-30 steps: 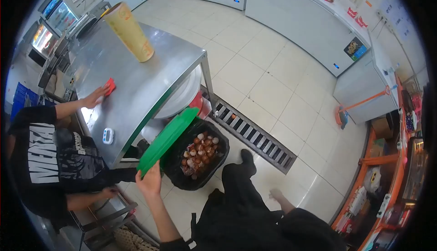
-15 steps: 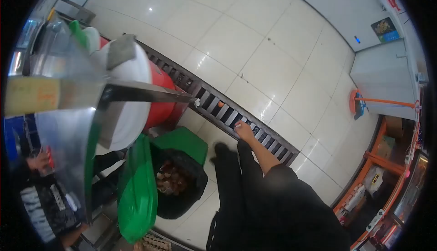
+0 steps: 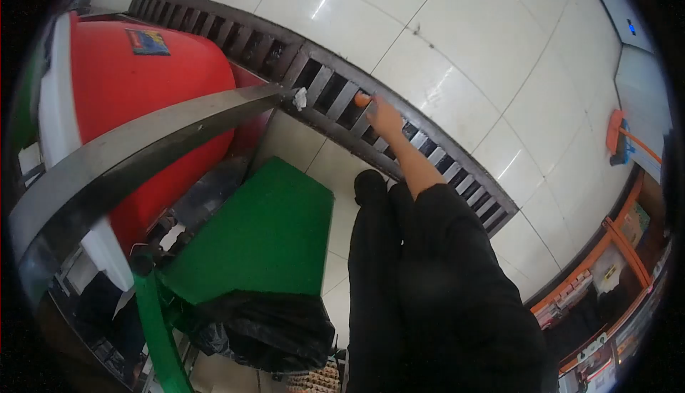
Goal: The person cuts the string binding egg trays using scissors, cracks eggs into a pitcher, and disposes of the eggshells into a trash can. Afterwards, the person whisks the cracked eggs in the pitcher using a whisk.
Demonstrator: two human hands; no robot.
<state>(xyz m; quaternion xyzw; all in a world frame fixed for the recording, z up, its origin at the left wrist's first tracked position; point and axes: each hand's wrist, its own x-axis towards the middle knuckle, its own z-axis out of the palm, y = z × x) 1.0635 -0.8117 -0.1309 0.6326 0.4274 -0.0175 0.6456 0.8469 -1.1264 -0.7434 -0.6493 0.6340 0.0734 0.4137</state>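
Note:
My right hand (image 3: pixel 386 120) reaches down to the floor drain grate (image 3: pixel 325 90), its fingers pinched at the right edge of a small orange-brown piece (image 3: pixel 362 99), which looks like eggshell. My left hand is out of view. Below and left stands the green bin (image 3: pixel 260 232), lined with a black bag (image 3: pixel 275 329) whose contents are hidden from this angle. The bin's green lid (image 3: pixel 158 332) is raised at the left, seen edge-on. A crumpled white scrap (image 3: pixel 300 98) lies on the grate near the table leg.
A metal table leg (image 3: pixel 153 118) crosses the left side in front of a large red tub (image 3: pixel 153 65). Orange shelving (image 3: pixel 617 250) stands at the right, with an orange-handled brush (image 3: pixel 617 134) beyond. Egg trays (image 3: pixel 317 379) show at the bottom edge.
The view has tipped down and come closer to the grate. My right hand has moved from beside my leg to the orange-brown piece. My left hand, earlier on the lid, has left view.

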